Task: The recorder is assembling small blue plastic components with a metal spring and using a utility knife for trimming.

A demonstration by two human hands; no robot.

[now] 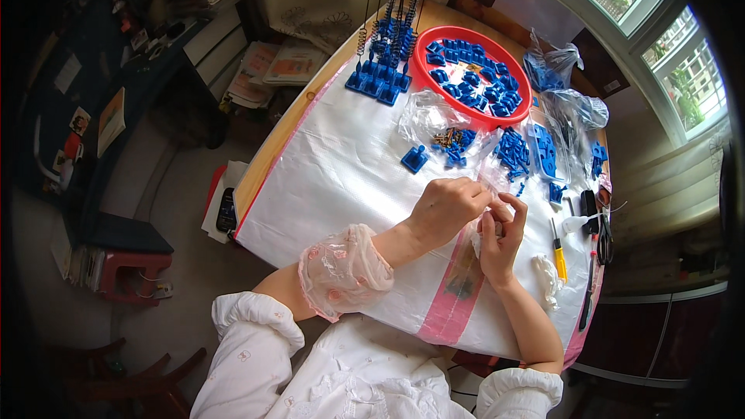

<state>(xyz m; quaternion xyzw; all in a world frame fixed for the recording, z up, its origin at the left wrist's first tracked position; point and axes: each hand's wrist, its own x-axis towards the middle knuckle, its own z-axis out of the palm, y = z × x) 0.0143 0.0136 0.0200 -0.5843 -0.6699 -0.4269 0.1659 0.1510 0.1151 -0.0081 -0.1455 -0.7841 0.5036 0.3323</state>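
Note:
My left hand (448, 208) and my right hand (500, 242) meet over the middle of the table. Both have closed, curled fingers, the fingertips almost touching; what they pinch is too small or hidden to make out. Pale, crumpled material shows by the right thumb. Just beyond the fingers, clear plastic lies by a pile of slim blue plastic pieces (512, 154). Left of that are brass-coloured screws (450, 140) with small blue parts. A single blue square piece with an upright stem (415, 158) lies nearer. A sheer pink sleeve cover (346, 271) surrounds my left forearm.
A red basin (529, 101) of blue clips stands at the back, beside blue bases (378, 85) carrying upright rods with springs. On the right lie a clear tray (547, 151), a yellow-handled screwdriver (559, 257), a white bottle (574, 224), black scissors (605, 242) and crumpled white cloth (548, 281).

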